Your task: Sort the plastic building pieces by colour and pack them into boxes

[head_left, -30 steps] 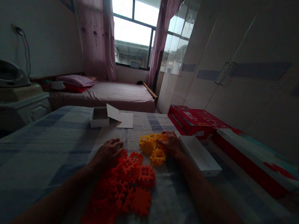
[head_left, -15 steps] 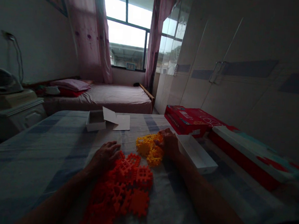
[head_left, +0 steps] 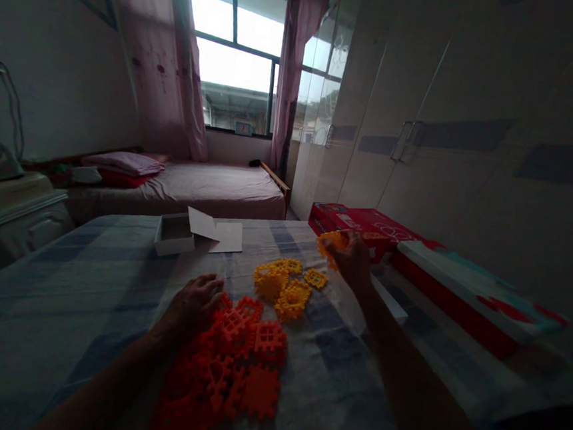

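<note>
My right hand (head_left: pixel 355 258) is raised, closed on a yellow interlocking plastic tile (head_left: pixel 330 245) with toothed edges; whether more than one is in it I cannot tell. Below it, partly hidden by my forearm, lies a shallow white box (head_left: pixel 387 297). A small heap of yellow tiles (head_left: pixel 280 285) rests on the striped sheet. My left hand (head_left: pixel 196 304) lies low with fingers stretched out, at the upper left edge of a larger pile of orange-red tiles (head_left: pixel 268 337). Some of those tiles have window-like cutouts.
An open white box (head_left: pixel 174 242) and a white card (head_left: pixel 227 236) lie at the far edge of the sheet-covered surface (head_left: pixel 87 251). A red box (head_left: pixel 327 212) stands at the back right. Behind are a pink bed (head_left: pixel 209 181) and a wardrobe (head_left: pixel 461 170).
My right hand has lifted from the yellow heap, up and to the right, carrying a yellow tile. A single yellow tile now lies apart from the heap. My left hand stays by the orange-red pile.
</note>
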Motion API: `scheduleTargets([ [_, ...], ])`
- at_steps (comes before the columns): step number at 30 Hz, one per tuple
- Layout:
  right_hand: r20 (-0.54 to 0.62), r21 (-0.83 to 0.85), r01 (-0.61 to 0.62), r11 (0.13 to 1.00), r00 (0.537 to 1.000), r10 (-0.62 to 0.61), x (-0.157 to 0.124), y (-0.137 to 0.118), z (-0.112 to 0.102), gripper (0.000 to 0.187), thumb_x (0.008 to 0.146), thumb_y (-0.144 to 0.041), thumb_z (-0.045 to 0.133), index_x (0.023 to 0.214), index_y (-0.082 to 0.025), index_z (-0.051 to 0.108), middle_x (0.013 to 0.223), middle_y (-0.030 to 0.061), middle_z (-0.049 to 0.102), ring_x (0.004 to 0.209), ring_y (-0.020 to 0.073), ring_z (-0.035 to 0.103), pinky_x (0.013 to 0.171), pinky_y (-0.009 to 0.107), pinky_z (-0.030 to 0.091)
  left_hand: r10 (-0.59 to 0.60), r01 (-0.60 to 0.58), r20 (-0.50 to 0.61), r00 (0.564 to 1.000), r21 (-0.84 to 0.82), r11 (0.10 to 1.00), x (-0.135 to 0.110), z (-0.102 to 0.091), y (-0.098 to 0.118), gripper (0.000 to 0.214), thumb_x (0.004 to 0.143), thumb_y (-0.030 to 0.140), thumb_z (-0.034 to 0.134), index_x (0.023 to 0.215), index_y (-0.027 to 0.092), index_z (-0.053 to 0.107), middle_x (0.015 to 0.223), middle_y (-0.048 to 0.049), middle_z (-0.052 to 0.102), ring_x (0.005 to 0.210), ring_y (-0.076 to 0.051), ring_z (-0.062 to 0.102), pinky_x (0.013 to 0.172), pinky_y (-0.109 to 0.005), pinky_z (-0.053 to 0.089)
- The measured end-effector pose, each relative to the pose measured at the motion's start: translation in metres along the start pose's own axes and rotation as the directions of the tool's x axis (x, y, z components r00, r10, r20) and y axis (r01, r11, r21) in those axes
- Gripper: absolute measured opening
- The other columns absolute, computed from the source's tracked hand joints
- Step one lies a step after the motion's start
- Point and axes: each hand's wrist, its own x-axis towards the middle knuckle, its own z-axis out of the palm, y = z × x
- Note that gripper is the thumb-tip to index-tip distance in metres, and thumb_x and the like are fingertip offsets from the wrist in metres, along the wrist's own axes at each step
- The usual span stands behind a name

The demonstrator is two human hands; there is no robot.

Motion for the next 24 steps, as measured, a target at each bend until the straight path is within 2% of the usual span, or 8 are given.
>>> scheduleTargets([
  [4,0.067,-0.128,-0.11,0.986,0.991,0.119,0.013,0.037,-0.028,0.054,0.071,-0.056,0.058,0.102,-0.012,0.06,0.096,0.0135,0.064,0.085,0.023,0.06,0.073,0.031,0.045,0.024,-0.024,-0.012,1.0,-0.001,1.0,0.0,0.003,-0.003,0.043,0.085,0.041,0.038,0.112,0.017,0.062,0.126,-0.0115,0.054,0.115,-0.024,0.05,0.1,-0.038,0.039],
  [7,0.176,-0.179,-0.165,0.97,0.964,0.197,0.008,0.061,-0.033,0.054,0.07,-0.055,0.06,0.102,-0.012,0.061,0.094,0.0132,0.066,0.082,0.0219,0.063,0.069,0.029,0.045,0.014,-0.014,-0.002,1.0,0.018,1.0,0.001,0.003,-0.004,0.043,0.084,0.041,0.038,0.113,0.018,0.061,0.127,-0.0106,0.053,0.116,-0.023,0.05,0.099,-0.037,0.04],
  [10,0.288,-0.125,-0.17,0.977,0.936,0.2,-0.001,0.071,-0.033,0.045,0.076,-0.052,0.055,0.097,-0.013,0.063,0.091,0.0115,0.067,0.08,0.0196,0.063,0.069,0.027,0.045,0.017,-0.017,0.02,1.0,0.032,0.999,0.002,0.0,-0.003,0.044,0.084,0.04,0.037,0.112,0.017,0.061,0.125,-0.0103,0.054,0.115,-0.023,0.05,0.099,-0.036,0.04],
  [12,0.272,-0.121,-0.146,0.982,0.946,0.174,-0.005,0.074,-0.033,0.042,0.079,-0.05,0.051,0.095,-0.013,0.065,0.092,0.0121,0.067,0.083,0.0199,0.063,0.072,0.027,0.045,0.025,-0.026,0.027,0.999,0.032,0.999,0.001,-0.001,-0.002,0.045,0.084,0.04,0.036,0.112,0.016,0.061,0.125,-0.0115,0.055,0.116,-0.023,0.05,0.1,-0.036,0.039],
  [16,0.132,-0.188,-0.132,0.973,0.979,0.158,-0.008,0.08,-0.042,0.036,0.083,-0.041,0.046,0.096,-0.013,0.065,0.096,0.0126,0.066,0.089,0.0202,0.061,0.078,0.029,0.044,0.025,-0.025,0.009,1.0,0.021,0.999,0.001,-0.002,-0.001,0.044,0.084,0.041,0.036,0.111,0.017,0.062,0.125,-0.0107,0.055,0.116,-0.024,0.05,0.1,-0.037,0.039],
  [17,0.148,-0.194,-0.109,0.975,0.979,0.139,-0.009,0.081,-0.044,0.034,0.083,-0.038,0.046,0.096,-0.014,0.066,0.096,0.0112,0.066,0.089,0.0194,0.061,0.078,0.028,0.044,0.028,-0.028,0.011,1.0,0.02,0.999,0.001,-0.002,-0.001,0.043,0.084,0.04,0.036,0.11,0.018,0.062,0.124,-0.0101,0.056,0.116,-0.024,0.05,0.1,-0.037,0.039],
  [20,0.298,-0.229,0.046,0.972,0.954,0.025,-0.017,0.085,-0.049,0.027,0.082,-0.03,0.046,0.094,-0.018,0.067,0.096,0.0068,0.067,0.087,0.0173,0.061,0.078,0.027,0.044,0.03,-0.03,0.025,0.999,0.022,0.999,0.001,0.0,-0.001,0.044,0.084,0.039,0.036,0.111,0.016,0.061,0.124,-0.0121,0.055,0.116,-0.025,0.049,0.099,-0.039,0.039],
  [24,0.408,-0.411,0.232,0.881,0.912,-0.05,-0.034,0.088,-0.051,0.028,0.083,-0.024,0.043,0.094,-0.021,0.068,0.095,0.0072,0.067,0.092,0.0221,0.057,0.08,0.034,0.043,0.035,-0.035,-0.005,0.999,-0.001,0.999,0.001,0.002,-0.003,0.042,0.084,0.039,0.038,0.11,0.016,0.061,0.125,-0.0138,0.054,0.115,-0.026,0.05,0.098,-0.04,0.04],
])
